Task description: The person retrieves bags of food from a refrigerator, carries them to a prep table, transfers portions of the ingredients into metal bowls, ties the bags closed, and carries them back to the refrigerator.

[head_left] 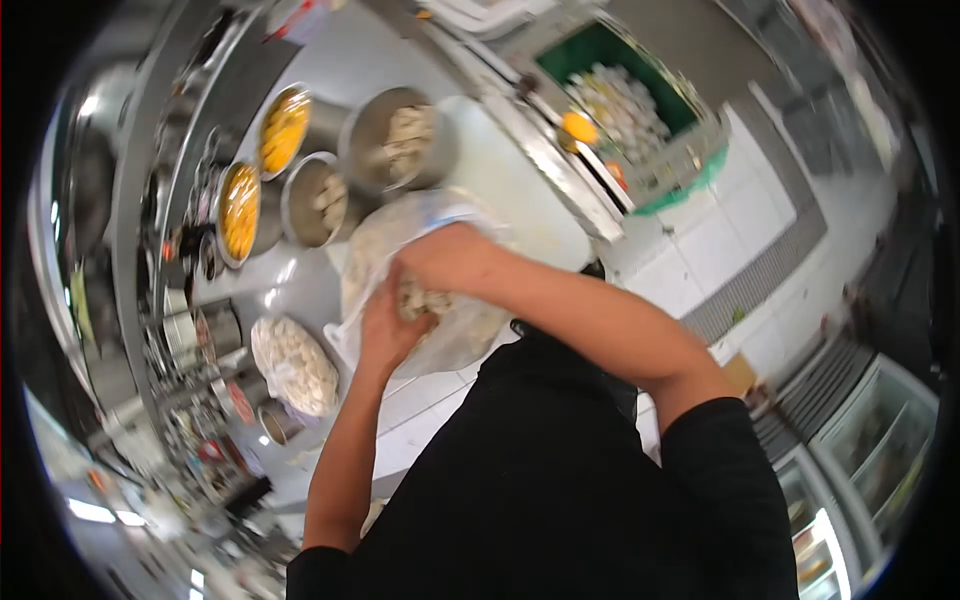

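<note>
A translucent plastic bag (465, 345) with pale pieces inside lies in front of me at the edge of the white cutting board (545, 195). At the bag's mouth, my left hand (390, 325) has its thumb and fingers apart around the opening. My right hand (440, 262) reaches into the bag from the other side, its fingers hidden by the plastic. Just beyond the bag stands a large steel bowl (365, 150) holding pale pieces. Beside it is a smaller steel bowl (300, 205) with similar pieces.
Two film-covered containers of orange-yellow food (285, 130) (240, 212) stand at the back left. Another full bag (295, 365) lies on the left of the steel counter. A green-lined crate (620, 110) of pale pieces is at the upper right, above the tiled floor (740, 190).
</note>
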`<state>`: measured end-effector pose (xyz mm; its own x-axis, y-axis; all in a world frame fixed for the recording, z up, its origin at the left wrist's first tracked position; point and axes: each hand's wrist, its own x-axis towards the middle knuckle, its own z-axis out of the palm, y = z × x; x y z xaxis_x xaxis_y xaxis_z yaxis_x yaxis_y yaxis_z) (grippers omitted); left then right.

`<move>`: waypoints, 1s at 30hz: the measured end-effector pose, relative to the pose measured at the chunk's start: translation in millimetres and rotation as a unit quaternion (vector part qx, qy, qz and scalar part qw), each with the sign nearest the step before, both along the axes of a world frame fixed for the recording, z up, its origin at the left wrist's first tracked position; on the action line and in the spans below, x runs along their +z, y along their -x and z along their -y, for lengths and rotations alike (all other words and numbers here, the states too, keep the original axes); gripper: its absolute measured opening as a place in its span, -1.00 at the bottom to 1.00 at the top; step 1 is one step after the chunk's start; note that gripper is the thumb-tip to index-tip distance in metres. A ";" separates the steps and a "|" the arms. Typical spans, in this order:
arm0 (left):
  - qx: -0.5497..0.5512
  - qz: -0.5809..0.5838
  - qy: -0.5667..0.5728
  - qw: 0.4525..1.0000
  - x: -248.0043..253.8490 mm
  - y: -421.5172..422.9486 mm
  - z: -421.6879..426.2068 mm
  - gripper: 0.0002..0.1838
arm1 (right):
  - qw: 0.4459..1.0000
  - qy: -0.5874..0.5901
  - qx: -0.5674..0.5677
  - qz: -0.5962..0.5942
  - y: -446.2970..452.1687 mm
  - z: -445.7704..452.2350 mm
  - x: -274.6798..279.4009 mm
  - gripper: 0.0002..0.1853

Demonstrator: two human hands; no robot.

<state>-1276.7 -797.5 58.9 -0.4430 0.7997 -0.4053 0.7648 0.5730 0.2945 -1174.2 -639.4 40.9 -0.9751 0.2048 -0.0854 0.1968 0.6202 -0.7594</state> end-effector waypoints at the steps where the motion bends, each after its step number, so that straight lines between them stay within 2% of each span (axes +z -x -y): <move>1: 0.005 -0.025 0.006 1.000 -6.1 -0.2 4.2 -0.01 | 0.999 0.006 -0.041 -0.032 4.9 9.5 -11.5 -0.70; 2: -0.020 -0.020 0.026 0.999 -11.9 3.7 7.6 -0.01 | 0.996 0.024 -0.073 -0.055 8.4 17.8 -18.5 -0.72; 4: -0.108 -0.078 -0.081 0.988 -22.6 9.7 11.1 -0.08 | 0.989 0.048 -0.118 -0.075 7.1 26.0 -32.7 -0.73; 6: -0.123 -0.077 -0.077 0.986 -23.3 6.2 9.2 -0.10 | 0.974 0.128 -0.122 -0.143 7.8 30.7 -40.6 -0.72; 9: -0.110 -0.056 -0.085 0.989 -23.3 4.8 4.8 -0.12 | 0.958 0.142 -0.169 -0.181 29.3 47.2 -56.2 -0.73; 13: -0.081 0.017 -0.088 0.993 -29.9 15.2 10.5 -0.16 | 0.967 0.127 -0.156 -0.158 51.3 58.5 -65.6 -0.82; 16: -0.088 0.022 -0.095 0.991 -33.1 18.5 13.5 -0.17 | 0.963 0.095 -0.202 -0.149 42.5 55.9 -50.4 -0.84; 19: -0.067 0.041 -0.106 0.991 -29.7 10.7 10.5 -0.18 | 0.961 0.141 -0.202 -0.125 35.6 51.3 -45.6 -0.83; 27: -0.115 -0.002 -0.097 0.989 -32.5 17.8 14.4 -0.16 | 0.953 0.154 -0.225 -0.130 47.3 58.7 -57.3 -0.82; 30: -0.110 -0.003 -0.106 0.988 -31.3 15.9 12.6 -0.15 | 0.963 0.147 -0.189 -0.122 48.4 56.0 -59.6 -0.86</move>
<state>-1292.6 -810.1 27.6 -0.2516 0.9433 -0.2166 0.8663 0.3193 0.3842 -1222.6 -695.4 -18.7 -0.8342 0.5507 0.0286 0.1598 0.2910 -0.9433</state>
